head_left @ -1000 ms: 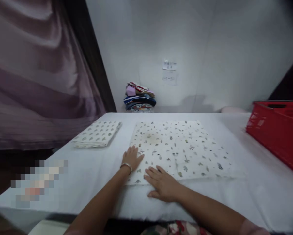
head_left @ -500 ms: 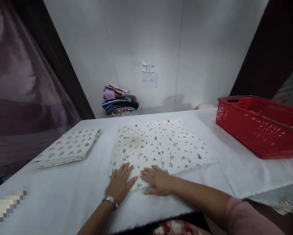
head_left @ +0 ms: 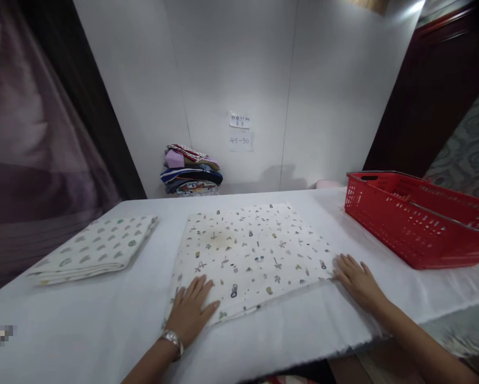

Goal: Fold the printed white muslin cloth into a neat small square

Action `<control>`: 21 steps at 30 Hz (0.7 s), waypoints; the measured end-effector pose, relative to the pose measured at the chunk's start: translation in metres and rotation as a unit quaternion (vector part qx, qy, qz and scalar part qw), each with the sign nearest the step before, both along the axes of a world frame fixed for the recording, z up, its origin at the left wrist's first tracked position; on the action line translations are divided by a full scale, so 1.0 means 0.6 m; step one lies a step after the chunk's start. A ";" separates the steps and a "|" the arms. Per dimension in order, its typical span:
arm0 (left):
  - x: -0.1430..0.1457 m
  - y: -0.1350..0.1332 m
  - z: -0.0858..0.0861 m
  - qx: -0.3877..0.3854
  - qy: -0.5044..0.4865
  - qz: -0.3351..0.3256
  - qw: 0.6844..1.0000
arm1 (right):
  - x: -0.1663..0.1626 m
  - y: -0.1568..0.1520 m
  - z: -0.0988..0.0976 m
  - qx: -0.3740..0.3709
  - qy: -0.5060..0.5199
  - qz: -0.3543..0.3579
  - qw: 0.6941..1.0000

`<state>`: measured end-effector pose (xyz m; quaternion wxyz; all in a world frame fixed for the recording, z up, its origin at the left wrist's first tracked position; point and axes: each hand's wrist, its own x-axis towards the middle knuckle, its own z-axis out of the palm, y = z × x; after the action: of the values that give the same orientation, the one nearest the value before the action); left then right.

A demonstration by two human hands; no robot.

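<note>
A white cloth with small printed motifs (head_left: 247, 250) lies spread flat on the white-covered table (head_left: 103, 330). My left hand (head_left: 191, 309) rests open and flat on its near left corner, a bracelet on the wrist. My right hand (head_left: 355, 280) lies open, fingers stretched out, at the cloth's near right corner, its fingertips touching the edge.
A folded patterned cloth (head_left: 95, 253) lies on the table's left side. A red plastic basket (head_left: 415, 218) stands at the right. A stack of folded colourful fabrics (head_left: 189, 170) sits against the white wall, below a paper note (head_left: 240, 130). A curtain (head_left: 35, 133) hangs left.
My right hand has slid from beside my left hand along the cloth's near edge to its right corner. The view has shifted a little to the right.
</note>
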<state>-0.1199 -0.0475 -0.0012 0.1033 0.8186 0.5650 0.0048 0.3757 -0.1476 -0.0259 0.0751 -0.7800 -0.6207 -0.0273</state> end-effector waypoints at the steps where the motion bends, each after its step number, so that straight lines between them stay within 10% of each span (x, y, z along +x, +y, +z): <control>1: 0.004 0.003 0.011 -0.020 -0.003 0.010 1.000 | -0.014 0.010 0.005 0.003 0.002 0.010 1.000; 9: 0.017 0.090 0.037 0.028 0.014 0.071 0.997 | -0.166 0.166 0.051 -0.043 0.042 0.176 0.983; 15: -0.016 0.110 -0.004 0.032 0.012 0.064 0.997 | -0.069 0.189 0.012 -0.071 0.011 0.055 0.996; 21: 0.011 0.167 0.027 0.001 0.007 0.104 0.995 | -0.050 0.215 0.009 -0.062 -0.013 0.045 0.997</control>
<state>-0.1131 0.0527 0.0153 0.0977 0.7553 0.6480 0.0105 0.3457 -0.0188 -0.0207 0.0196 -0.7538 -0.6568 0.0049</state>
